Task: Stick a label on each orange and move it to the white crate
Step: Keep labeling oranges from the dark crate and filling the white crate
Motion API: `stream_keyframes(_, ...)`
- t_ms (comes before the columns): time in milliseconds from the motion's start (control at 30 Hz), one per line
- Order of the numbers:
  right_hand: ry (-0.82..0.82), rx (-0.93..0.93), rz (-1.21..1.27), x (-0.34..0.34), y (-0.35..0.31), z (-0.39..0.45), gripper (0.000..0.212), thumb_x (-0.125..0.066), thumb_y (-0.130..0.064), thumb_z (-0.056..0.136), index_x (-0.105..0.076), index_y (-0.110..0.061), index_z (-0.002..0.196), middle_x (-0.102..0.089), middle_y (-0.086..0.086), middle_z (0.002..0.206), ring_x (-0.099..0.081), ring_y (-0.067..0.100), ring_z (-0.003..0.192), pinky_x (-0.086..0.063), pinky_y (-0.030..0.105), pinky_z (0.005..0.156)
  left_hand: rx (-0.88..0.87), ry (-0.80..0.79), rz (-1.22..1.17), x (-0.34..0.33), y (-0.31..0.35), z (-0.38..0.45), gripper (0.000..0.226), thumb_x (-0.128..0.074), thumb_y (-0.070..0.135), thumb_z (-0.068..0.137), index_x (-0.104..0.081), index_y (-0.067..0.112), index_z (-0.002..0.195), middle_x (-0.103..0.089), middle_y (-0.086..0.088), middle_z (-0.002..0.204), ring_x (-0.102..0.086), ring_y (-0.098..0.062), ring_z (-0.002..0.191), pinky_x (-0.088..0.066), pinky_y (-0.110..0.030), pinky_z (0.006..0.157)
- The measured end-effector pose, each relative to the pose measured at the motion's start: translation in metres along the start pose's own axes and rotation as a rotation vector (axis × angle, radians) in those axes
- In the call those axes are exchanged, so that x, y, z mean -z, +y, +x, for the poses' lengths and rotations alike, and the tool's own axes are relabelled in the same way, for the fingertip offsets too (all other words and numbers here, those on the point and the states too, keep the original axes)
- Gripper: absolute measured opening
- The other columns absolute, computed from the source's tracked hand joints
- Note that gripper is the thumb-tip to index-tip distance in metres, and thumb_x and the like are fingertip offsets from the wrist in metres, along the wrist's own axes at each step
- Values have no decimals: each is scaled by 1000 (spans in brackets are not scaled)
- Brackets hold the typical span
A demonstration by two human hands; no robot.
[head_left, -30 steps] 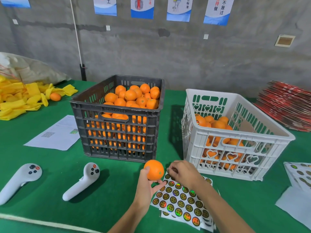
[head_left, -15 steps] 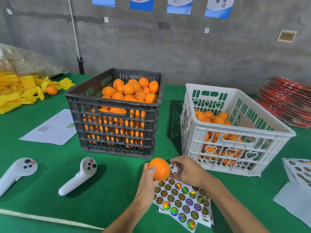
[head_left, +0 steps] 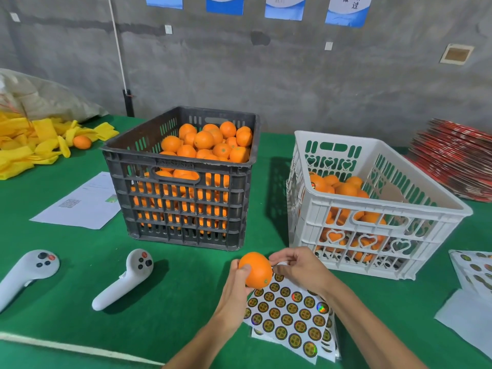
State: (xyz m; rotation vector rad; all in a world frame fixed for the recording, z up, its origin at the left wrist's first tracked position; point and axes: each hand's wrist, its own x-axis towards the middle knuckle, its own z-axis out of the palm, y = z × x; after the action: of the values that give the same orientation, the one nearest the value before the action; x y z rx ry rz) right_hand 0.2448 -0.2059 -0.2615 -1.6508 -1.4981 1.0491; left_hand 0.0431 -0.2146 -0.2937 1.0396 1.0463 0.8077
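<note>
While gripped in the left hand (head_left: 239, 282) at lower centre of frame, orange (head_left: 256, 269) held just above the label sheet (head_left: 290, 312). Right hand (head_left: 298, 265) touching its right side, fingers pinched, presumably on a label, though too small to tell. White crate (head_left: 372, 222) up and right, nearer the right hand.

Orange (head_left: 256, 269) held above label sheet (head_left: 290, 315) — white crate (head_left: 372, 225) part-filled, just beyond.
</note>
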Motion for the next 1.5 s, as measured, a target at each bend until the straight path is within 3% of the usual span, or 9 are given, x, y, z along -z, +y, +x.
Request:
stream_keyframes(167, 55, 50, -91, -2, 2, 2, 5, -80, -22, 89, -80, -27, 88, -78, -10, 91, -73, 9, 88, -59, 38, 92, 21, 6, 26, 0, 0, 0, 107, -42, 73, 75, -3, 30, 166, -45, -2, 137, -66, -13, 118, -24, -58, 125)
stream_keyframes(267, 79, 72, -79, -5, 1, 3, 2, -80, -24, 89, -79, -26, 88, -78, -7, 90, -73, 13, 87, -59, 39, 92, 19, -5, 52, 0, -1, 0, 115, -41, 79, 68, -3, 31, 166, -45, -3, 141, -64, -13, 120, -23, -58, 125)
stream_keyframes(367, 91, 82, -58, -5, 2, 3, 8, -75, -18, 93, -77, -25, 94, -78, -7, 91, -73, 10, 89, -58, 38, 94, 8, -22, 76, 1, -3, -1, 119, -40, 86, 64, -3, 35, 165, -46, -1, 143, -61, -15, 126, -21, -56, 125)
stream_keyframes(500, -41, 13, 31, 2, 0, 2, 22, -71, -1, 91, -75, -17, 106, -79, -3, 103, -73, 14, 102, -57, 38, 99, 11, -14, 69, 1, -5, 1, 115, -41, 86, 65, -7, 38, 164, -48, -3, 146, -61, -15, 126, -24, -58, 124)
stream_keyframes(667, -55, -4, 29, 1, 0, 4, 25, -74, 6, 87, -76, -11, 105, -78, -3, 104, -72, 14, 102, -57, 39, 99, 24, -12, 75, 1, -6, 3, 111, -41, 86, 67, -9, 41, 163, -49, -3, 146, -61, -16, 127, -24, -59, 123)
stream_keyframes(933, 80, 62, 61, -7, 5, 7, 7, -80, -14, 88, -79, -12, 95, -78, 5, 94, -73, 24, 95, -57, 46, 97, 26, -4, 59, 2, -5, 4, 113, -42, 84, 66, -8, 40, 164, -48, -7, 148, -63, -17, 124, -26, -59, 123)
stream_keyframes(1167, -81, -15, 84, 3, 1, 4, 33, -69, 9, 88, -75, -15, 109, -76, -3, 112, -72, 5, 95, -57, 31, 97, 15, 12, 58, 1, -5, 6, 112, -42, 81, 64, -17, 36, 163, -51, -8, 144, -62, -20, 124, -31, -59, 121)
stream_keyframes(1300, -80, -38, 50, 5, 0, 2, 30, -73, 7, 87, -78, -17, 104, -77, -11, 108, -69, 1, 106, -51, 23, 96, 23, 13, 50, 0, -4, 6, 112, -43, 80, 63, -17, 36, 163, -52, -10, 143, -64, -20, 122, -31, -59, 120)
stream_keyframes(1500, -36, -29, -23, 6, -1, 4, 23, -78, -1, 86, -81, -24, 90, -78, -14, 98, -71, 0, 97, -55, 20, 90, 12, 1, 62, 1, -5, 4, 112, -42, 82, 66, -13, 37, 164, -50, -8, 146, -62, -18, 124, -32, -58, 121)
